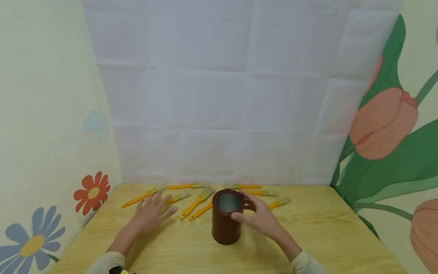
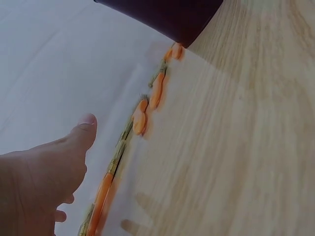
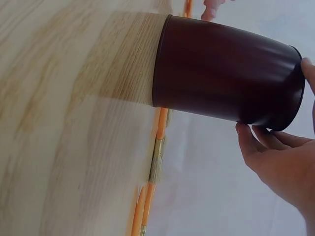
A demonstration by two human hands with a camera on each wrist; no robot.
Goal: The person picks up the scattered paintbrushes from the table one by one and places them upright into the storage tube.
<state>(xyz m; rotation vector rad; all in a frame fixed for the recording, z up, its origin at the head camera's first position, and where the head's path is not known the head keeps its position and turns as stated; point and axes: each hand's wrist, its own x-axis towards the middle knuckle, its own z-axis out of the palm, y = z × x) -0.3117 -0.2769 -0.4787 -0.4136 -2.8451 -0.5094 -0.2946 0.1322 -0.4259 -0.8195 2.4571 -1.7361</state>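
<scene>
Flower-painted walls (image 1: 44,152), creased white sheet (image 1: 212,99), wooden table (image 1: 178,247)

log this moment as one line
right hand: grips upright brown container near top | left hand: spread, holding nothing | yellow-handled brushes: scattered on table

Brush (image 1: 201,211) partly behind maroon container (image 1: 226,227)

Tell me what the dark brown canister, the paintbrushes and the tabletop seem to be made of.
Canister: painted metal or plastic, I can't tell which; smooth, with a soft sheen along its side.
Paintbrushes: yellow-orange handles, perhaps plastic or painted wood; shiny bands suggest metal; pale bristles, fibre unclear.
Tabletop: wood or wood-look laminate; pale, streaky grain shows.
</scene>
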